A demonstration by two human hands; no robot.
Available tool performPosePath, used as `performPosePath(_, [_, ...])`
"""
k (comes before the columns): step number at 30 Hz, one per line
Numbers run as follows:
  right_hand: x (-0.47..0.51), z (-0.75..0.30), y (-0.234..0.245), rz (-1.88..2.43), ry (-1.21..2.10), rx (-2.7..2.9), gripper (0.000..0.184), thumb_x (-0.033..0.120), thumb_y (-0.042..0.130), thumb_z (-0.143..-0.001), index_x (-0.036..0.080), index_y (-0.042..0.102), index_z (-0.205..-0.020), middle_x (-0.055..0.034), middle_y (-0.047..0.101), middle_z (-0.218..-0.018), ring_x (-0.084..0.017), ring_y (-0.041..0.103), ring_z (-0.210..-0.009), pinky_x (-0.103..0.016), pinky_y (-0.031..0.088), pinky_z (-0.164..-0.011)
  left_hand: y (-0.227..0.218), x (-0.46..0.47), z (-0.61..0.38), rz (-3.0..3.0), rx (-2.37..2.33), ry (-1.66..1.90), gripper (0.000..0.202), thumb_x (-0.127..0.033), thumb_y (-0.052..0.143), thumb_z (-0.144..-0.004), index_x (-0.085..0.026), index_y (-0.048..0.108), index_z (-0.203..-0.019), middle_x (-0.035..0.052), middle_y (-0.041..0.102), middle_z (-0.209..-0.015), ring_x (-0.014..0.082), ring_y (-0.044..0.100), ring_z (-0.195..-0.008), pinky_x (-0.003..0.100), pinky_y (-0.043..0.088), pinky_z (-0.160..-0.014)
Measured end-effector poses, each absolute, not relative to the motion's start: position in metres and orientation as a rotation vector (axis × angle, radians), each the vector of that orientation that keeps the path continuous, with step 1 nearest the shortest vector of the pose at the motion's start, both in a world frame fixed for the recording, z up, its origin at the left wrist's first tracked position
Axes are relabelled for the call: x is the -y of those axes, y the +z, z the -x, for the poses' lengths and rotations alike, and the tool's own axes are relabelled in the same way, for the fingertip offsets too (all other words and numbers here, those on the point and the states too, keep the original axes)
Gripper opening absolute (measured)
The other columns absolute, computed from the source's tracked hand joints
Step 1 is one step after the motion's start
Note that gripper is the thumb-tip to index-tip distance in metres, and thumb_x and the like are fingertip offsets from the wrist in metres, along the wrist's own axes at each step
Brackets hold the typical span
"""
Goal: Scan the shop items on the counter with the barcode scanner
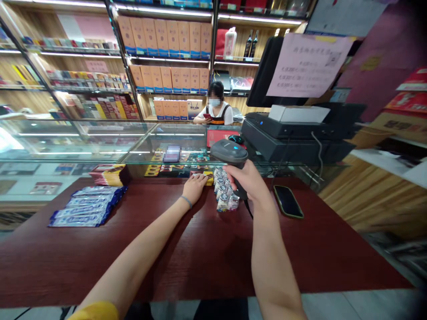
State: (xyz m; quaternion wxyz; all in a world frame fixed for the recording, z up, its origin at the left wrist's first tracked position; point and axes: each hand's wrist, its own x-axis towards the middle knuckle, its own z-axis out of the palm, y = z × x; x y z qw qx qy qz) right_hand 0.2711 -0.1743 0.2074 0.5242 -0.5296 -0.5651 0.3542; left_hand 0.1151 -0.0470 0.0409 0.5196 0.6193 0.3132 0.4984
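Observation:
My right hand is closed round the handle of a dark grey barcode scanner, whose head points away from me over a cluster of small silver-topped bottles on the red-brown counter. My left hand lies flat on the counter with fingers stretched out, just left of the bottles, fingertips at a small yellow and red pack. It holds nothing.
A black phone lies right of the scanner. Blue packets and a stack of yellow-red packs sit at the left. A till with monitor stands behind, beside a glass display case. A seated person is beyond it.

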Motion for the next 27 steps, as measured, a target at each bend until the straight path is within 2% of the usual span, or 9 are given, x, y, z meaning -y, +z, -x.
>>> performPosePath(8, [0.174, -0.266, 0.206, 1.237, 0.880, 1.327, 0.030, 0.036, 0.069, -0.078, 0.025, 0.047, -0.063, 0.0056, 0.048, -0.045, -0.010, 0.041, -0.034, -0.024, 0.031, -0.036, 0.033, 0.049, -0.109, -1.845, -0.737, 1.320, 0.035, -0.008, 0.075, -0.071, -0.029, 0.074, -0.099, 0.0104, 0.072, -0.121, 0.0302, 0.057, -0.131, 0.050, 0.019, -0.126])
performPosePath(12, [0.175, -0.260, 0.208, 1.224, 0.905, 1.330, 0.028, 0.037, 0.069, -0.079, 0.024, 0.049, -0.064, 0.0056, 0.049, -0.046, -0.010, 0.042, -0.034, -0.024, 0.031, -0.036, 0.042, 0.054, -0.087, -1.863, -0.710, 1.291, 0.043, -0.004, 0.073, -0.071, -0.030, 0.075, -0.105, 0.0097, 0.069, -0.128, 0.0311, 0.049, -0.140, 0.052, 0.011, -0.127])
performPosePath(14, [0.174, -0.253, 0.208, 1.226, 0.891, 1.334, 0.027, 0.037, 0.068, -0.079, 0.023, 0.050, -0.064, 0.0058, 0.049, -0.045, -0.009, 0.042, -0.034, -0.023, 0.032, -0.037, 0.050, 0.057, -0.068, -1.763, -0.726, 1.278, 0.040, -0.004, 0.074, -0.071, -0.029, 0.075, -0.103, 0.0103, 0.069, -0.127, 0.0304, 0.050, -0.139, 0.051, 0.011, -0.128])
performPosePath(19, [0.165, -0.228, 0.198, 1.210, 0.873, 1.340, 0.030, 0.041, 0.068, -0.081, 0.021, 0.052, -0.063, 0.0051, 0.052, -0.047, -0.009, 0.043, -0.034, -0.023, 0.034, -0.039, 0.061, 0.053, -0.005, -1.826, -0.869, 1.408, 0.028, -0.014, 0.074, -0.077, -0.029, 0.076, -0.100, 0.0103, 0.071, -0.112, 0.0296, 0.060, -0.121, 0.048, 0.033, -0.120])
performPosePath(23, [0.159, -0.199, 0.186, 1.245, 0.835, 1.437, 0.033, 0.044, 0.066, -0.082, 0.022, 0.051, -0.064, 0.0049, 0.051, -0.045, -0.011, 0.047, -0.035, -0.024, 0.037, -0.041, 0.060, 0.039, 0.056, -2.080, -1.074, 1.500, 0.021, -0.021, 0.068, -0.085, -0.029, 0.075, -0.103, 0.0098, 0.068, -0.108, 0.0293, 0.059, -0.114, 0.047, 0.037, -0.115])
performPosePath(27, [0.155, -0.169, 0.167, 1.256, 0.810, 1.503, 0.032, 0.046, 0.065, -0.083, 0.023, 0.051, -0.066, 0.0039, 0.053, -0.046, -0.013, 0.050, -0.039, -0.026, 0.041, -0.045, 0.061, 0.027, 0.118, -2.233, -1.327, 1.493, 0.024, -0.020, 0.061, -0.089, -0.026, 0.072, -0.109, 0.0107, 0.064, -0.109, 0.0285, 0.057, -0.111, 0.046, 0.041, -0.110])
